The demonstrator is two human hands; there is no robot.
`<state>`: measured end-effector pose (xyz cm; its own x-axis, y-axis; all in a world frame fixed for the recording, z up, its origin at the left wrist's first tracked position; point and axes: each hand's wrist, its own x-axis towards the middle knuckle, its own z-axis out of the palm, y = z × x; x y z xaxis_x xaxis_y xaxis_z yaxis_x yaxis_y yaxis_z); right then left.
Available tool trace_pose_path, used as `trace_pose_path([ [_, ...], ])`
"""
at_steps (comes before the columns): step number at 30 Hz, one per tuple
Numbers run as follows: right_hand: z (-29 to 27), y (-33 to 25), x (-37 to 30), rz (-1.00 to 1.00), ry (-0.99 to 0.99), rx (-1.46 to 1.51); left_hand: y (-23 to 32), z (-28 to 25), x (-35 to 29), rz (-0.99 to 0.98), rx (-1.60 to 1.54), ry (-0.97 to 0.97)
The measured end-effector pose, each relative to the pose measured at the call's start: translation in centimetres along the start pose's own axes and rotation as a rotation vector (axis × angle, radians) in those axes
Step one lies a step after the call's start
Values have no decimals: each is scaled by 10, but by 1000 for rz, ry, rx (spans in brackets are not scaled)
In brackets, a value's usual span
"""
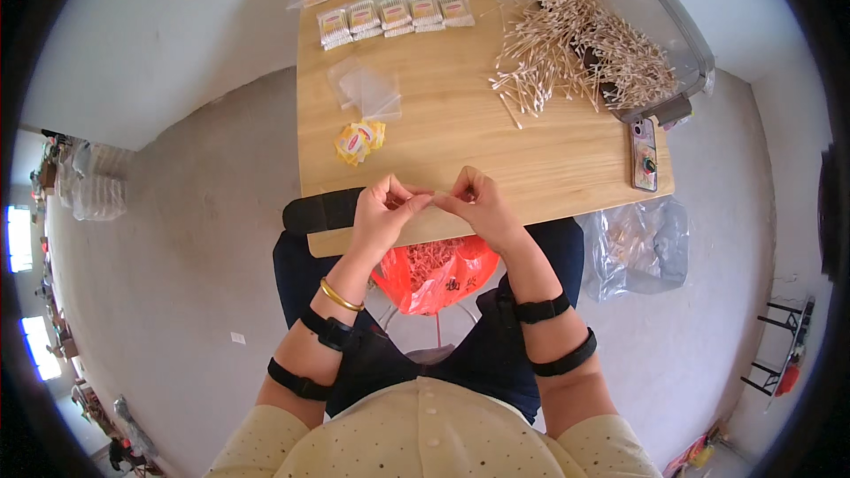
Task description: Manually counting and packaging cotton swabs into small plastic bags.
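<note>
My left hand (382,212) and my right hand (482,206) meet over the table's near edge, fingertips pinched together. What lies between them is too small or too see-through to make out. Ahead of the left hand lie a loose heap of yellow-and-white cards (359,141) and, beyond it, some flat clear plastic bags (379,96). Filled packs of cotton swabs (394,12) stand in a row toward the back. A large pile of loose cotton swabs (553,49) spreads at the far right.
The swabs spill from a tipped grey plastic bin (695,44). A phone (645,156) lies at the table's right edge. A black pad (320,212) sits at the near left corner. Below the edge hangs a red plastic bag (443,279); a clear bag (642,248) is to the right.
</note>
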<state>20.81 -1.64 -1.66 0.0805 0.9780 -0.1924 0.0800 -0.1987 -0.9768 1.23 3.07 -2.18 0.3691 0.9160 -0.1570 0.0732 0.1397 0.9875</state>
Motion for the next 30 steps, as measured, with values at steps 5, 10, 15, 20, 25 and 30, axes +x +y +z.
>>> trace_pose_path([
  [5, -4, 0, 4, 129, -38, 148, 3, -10, 6, -207, -183, -48],
  [10, -10, 3, 8, 260, -100, 303, -2, -10, 5, -107, -104, -19],
  [15, -16, 1, 9, 312, -213, 266, 10, 2, 5, 347, 549, -111],
  [20, 5, -4, 10, -28, -39, -248, 8, 2, 15, 239, 461, -214],
  [25, 5, 0, 22, 70, -114, -206, 0, -4, 21, 214, 537, -212],
  [30, 13, 3, 34, 17, -132, -337, 6, 0, 22, 128, 395, -250],
])
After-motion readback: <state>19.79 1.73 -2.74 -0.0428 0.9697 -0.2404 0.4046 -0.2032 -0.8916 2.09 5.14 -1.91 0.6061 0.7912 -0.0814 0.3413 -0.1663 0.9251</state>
